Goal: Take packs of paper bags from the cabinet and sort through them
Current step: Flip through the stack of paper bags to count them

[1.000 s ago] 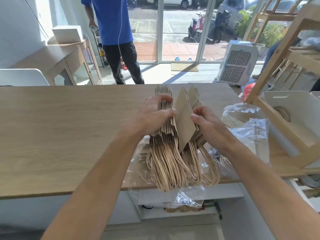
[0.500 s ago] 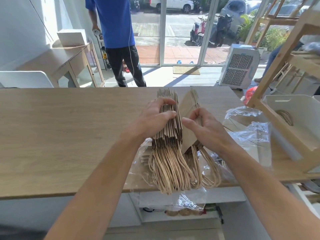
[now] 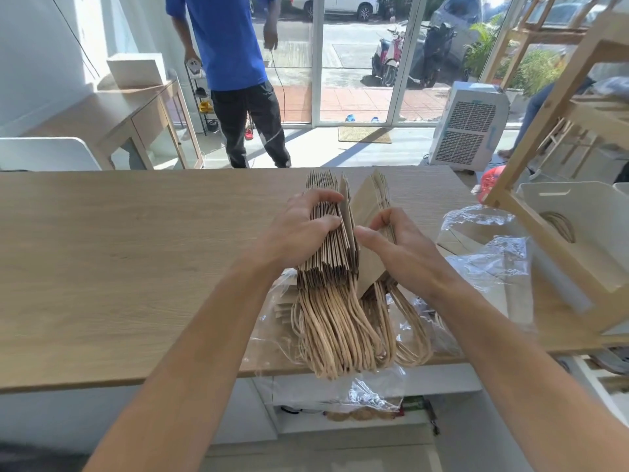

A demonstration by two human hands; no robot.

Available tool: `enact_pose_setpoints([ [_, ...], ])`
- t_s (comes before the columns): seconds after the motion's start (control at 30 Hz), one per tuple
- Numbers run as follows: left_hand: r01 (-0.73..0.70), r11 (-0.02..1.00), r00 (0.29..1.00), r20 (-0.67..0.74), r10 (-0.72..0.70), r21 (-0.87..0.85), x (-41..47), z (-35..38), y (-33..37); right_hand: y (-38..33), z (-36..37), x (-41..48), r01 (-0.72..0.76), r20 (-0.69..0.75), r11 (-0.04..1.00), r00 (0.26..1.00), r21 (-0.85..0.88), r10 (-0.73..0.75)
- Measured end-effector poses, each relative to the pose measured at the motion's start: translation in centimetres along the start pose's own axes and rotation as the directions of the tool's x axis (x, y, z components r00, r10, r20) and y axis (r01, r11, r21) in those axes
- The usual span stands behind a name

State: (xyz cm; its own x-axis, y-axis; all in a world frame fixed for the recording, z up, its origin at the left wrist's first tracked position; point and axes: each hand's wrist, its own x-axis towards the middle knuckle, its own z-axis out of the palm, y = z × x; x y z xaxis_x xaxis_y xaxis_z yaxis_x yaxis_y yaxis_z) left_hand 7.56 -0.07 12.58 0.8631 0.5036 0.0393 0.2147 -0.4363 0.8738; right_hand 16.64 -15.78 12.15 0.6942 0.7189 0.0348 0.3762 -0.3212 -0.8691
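A thick stack of brown paper bags (image 3: 332, 253) stands on edge on the wooden table (image 3: 119, 260), twisted-paper handles hanging over the near edge. My left hand (image 3: 303, 229) grips the larger left part of the stack, fingers curled over its top edges. My right hand (image 3: 398, 247) holds the thinner right part (image 3: 369, 202), thumb pressed between the two parts, which are split into a narrow V. Clear plastic wrapping (image 3: 490, 264) lies crumpled under and to the right of the bags.
A wooden shelf frame (image 3: 541, 127) rises at the right with a white bin (image 3: 578, 233) inside it. A person in a blue shirt (image 3: 231, 63) stands beyond the table by the glass doors. A white cooler unit (image 3: 469, 127) sits on the floor.
The gap between the two parts of the stack has narrowed. A bag has passed from the right part to the left. My right thumb now sits lower in the gap.
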Motion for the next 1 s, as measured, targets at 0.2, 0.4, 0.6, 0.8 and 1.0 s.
enact_pose_setpoints([
  [0.2, 0.011, 1.000, 1.000, 0.002, -0.011, 0.007, 0.02, -0.02, -0.08, 0.32, 0.14, 0.42, 0.006, -0.016, 1.000, 1.000, -0.011, -0.006],
  [0.4, 0.006, 1.000, 1.000, 0.009, -0.006, 0.021, 0.05, -0.06, -0.11, 0.34, 0.08, 0.24, 0.041, -0.009, 0.999, 0.999, 0.002, -0.041],
  [0.6, -0.006, 1.000, 1.000, 0.014, 0.006, 0.009, -0.01, 0.18, -0.06, 0.32, 0.08, -0.05, 0.030, 0.003, 0.999, 1.000, -0.039, -0.030],
  [0.8, -0.002, 1.000, 1.000, 0.002, 0.002, 0.012, 0.12, 0.12, -0.29, 0.48, 0.31, 0.16, 0.048, -0.043, 0.994, 0.998, -0.100, -0.052],
  [1.0, -0.026, 0.999, 1.000, 0.002, 0.026, 0.030, 0.15, -0.08, -0.34, 0.24, 0.31, 0.04, 0.032, -0.008, 0.999, 0.999, -0.039, -0.032],
])
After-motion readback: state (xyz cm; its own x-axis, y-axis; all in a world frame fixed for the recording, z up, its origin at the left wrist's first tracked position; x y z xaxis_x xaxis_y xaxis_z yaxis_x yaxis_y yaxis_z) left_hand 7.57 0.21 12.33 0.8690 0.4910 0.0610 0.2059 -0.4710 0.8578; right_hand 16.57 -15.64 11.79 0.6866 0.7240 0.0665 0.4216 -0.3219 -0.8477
